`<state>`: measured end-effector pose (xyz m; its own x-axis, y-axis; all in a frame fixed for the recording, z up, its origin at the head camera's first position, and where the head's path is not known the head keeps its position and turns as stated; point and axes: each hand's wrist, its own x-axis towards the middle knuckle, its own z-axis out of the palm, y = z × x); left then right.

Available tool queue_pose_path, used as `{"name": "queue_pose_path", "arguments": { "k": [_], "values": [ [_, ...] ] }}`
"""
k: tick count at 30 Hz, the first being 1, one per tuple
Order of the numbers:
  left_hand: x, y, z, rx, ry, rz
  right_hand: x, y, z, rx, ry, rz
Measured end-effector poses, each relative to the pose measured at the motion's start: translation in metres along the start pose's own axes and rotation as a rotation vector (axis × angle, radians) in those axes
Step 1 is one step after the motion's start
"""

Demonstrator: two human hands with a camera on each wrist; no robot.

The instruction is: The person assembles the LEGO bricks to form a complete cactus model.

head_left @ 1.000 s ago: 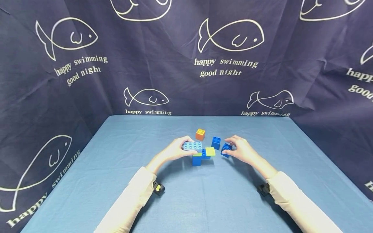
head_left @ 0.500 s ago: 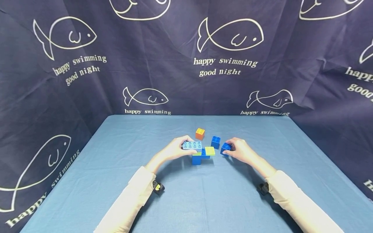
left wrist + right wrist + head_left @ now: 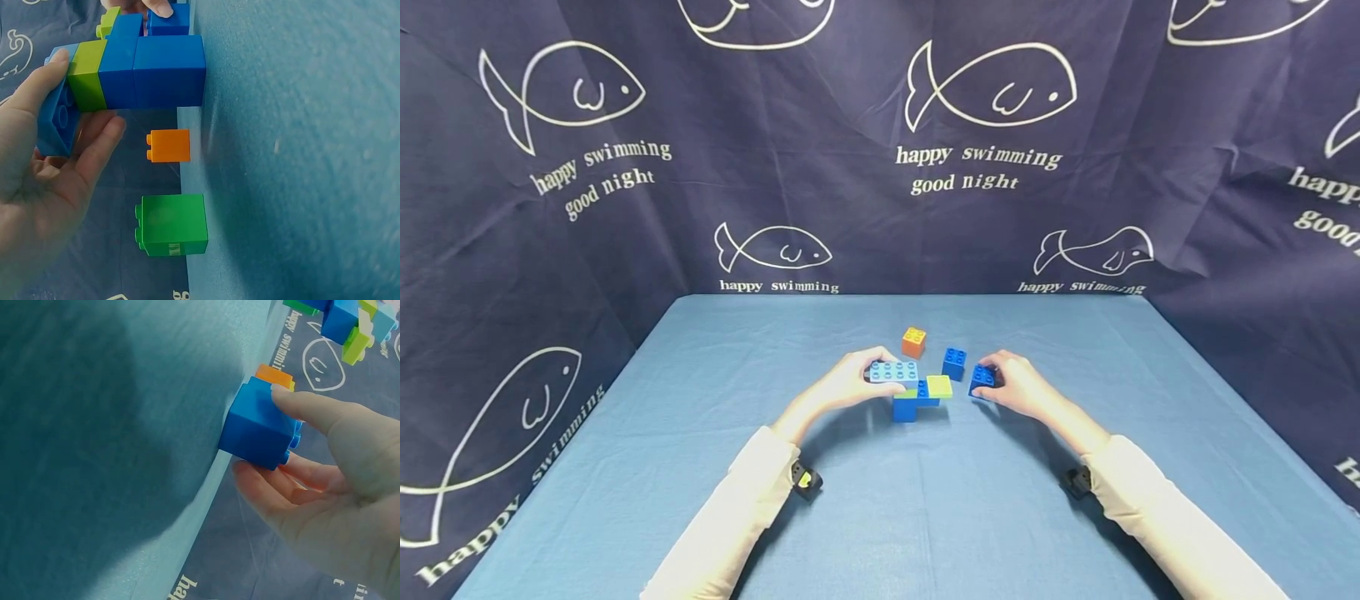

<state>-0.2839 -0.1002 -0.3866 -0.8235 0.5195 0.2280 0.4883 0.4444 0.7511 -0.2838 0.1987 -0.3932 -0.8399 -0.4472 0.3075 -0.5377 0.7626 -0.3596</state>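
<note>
On the blue cloth-covered table stands a small structure of toy building bricks. Its top is a long light blue brick (image 3: 893,372), gripped between the thumb and fingers of my left hand (image 3: 852,382). Beneath it the left wrist view shows a lime brick (image 3: 87,75), then a blue brick (image 3: 122,69) and a blue base brick (image 3: 170,70). A lime piece (image 3: 939,386) caps the structure's right end. To the right, my right hand (image 3: 1019,385) pinches a separate square blue brick (image 3: 259,425) by its sides, studs facing up.
Another blue brick (image 3: 953,363) stands just behind the two hands. Farther back is an orange brick (image 3: 913,342). A green brick (image 3: 174,224) shows in the left wrist view, hidden behind my left hand in the head view. Dark printed fabric (image 3: 880,208) walls the table.
The thumb and fingers of my right hand have closed in on the blue brick. My left hand and the structure have stayed put, apart from a slight camera shift.
</note>
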Motion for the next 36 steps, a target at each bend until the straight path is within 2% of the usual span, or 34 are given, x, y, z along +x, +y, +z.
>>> {"name": "queue_pose_path", "arguments": {
  "k": [15, 26, 30, 33, 36],
  "values": [
    [0.0027, 0.0001, -0.0008, -0.014, 0.004, 0.009, 0.0029, 0.0055, -0.0036, 0.012, -0.027, -0.018],
    [-0.0004, -0.0017, 0.0009, -0.006, -0.001, -0.006, 0.0021, 0.0049, -0.0056, 0.047, -0.081, 0.035],
    [-0.0002, -0.0016, 0.0015, -0.004, -0.003, -0.009, 0.0012, 0.005, -0.0064, 0.085, -0.088, 0.08],
    [-0.0002, -0.0009, 0.0014, -0.01, -0.004, -0.009, 0.0005, 0.0053, -0.0074, 0.111, -0.079, 0.1],
    [-0.0004, -0.0004, 0.001, -0.014, -0.005, -0.006, 0.0001, 0.0056, -0.0082, 0.12, -0.058, 0.083]
  ]
}}
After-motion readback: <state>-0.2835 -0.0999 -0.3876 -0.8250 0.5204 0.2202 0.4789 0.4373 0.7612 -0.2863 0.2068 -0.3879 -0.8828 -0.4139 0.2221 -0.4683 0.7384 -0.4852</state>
